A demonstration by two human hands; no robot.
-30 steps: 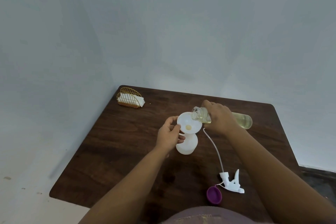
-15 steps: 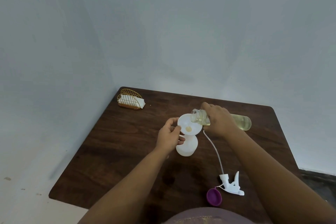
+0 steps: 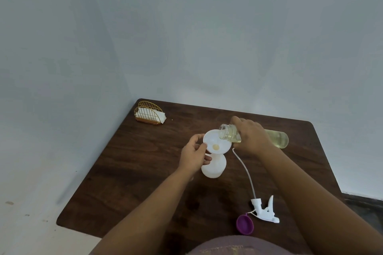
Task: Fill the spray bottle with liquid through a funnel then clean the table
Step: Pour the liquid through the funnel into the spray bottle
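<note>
The white spray bottle stands upright near the middle of the table, a white funnel seated in its neck with a little yellowish liquid at its throat. The left hand pinches the funnel's left rim. The right hand grips a clear bottle of pale yellow liquid, tipped nearly flat — its open mouth over the funnel's right edge. Nearer the person lie the spray head, its tube running up toward the funnel, and a purple cap just beside it. A gold wire holder with white napkins sits at the far left corner.
</note>
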